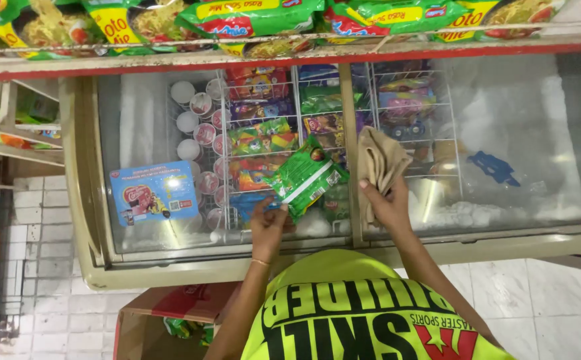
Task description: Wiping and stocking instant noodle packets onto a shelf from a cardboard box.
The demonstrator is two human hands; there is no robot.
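Note:
My left hand (268, 225) grips a green snack packet (307, 176) by its lower corner and holds it tilted over the glass lid of a chest freezer (90, 220). My right hand (387, 203) clutches a beige cloth (380, 162) that hangs bunched above the glass, just right of the packet. Under the glass lie wire baskets (260, 120) filled with colourful wrapped ice creams, and a column of round cups (194, 133) stands to their left.
A shelf (290, 57) of green and yellow noodle packets runs above the freezer. A blue sticker (154, 193) is on the left glass pane. An open cardboard box (170, 320) sits on the white tiled floor at my feet. Frost coats the freezer's right side.

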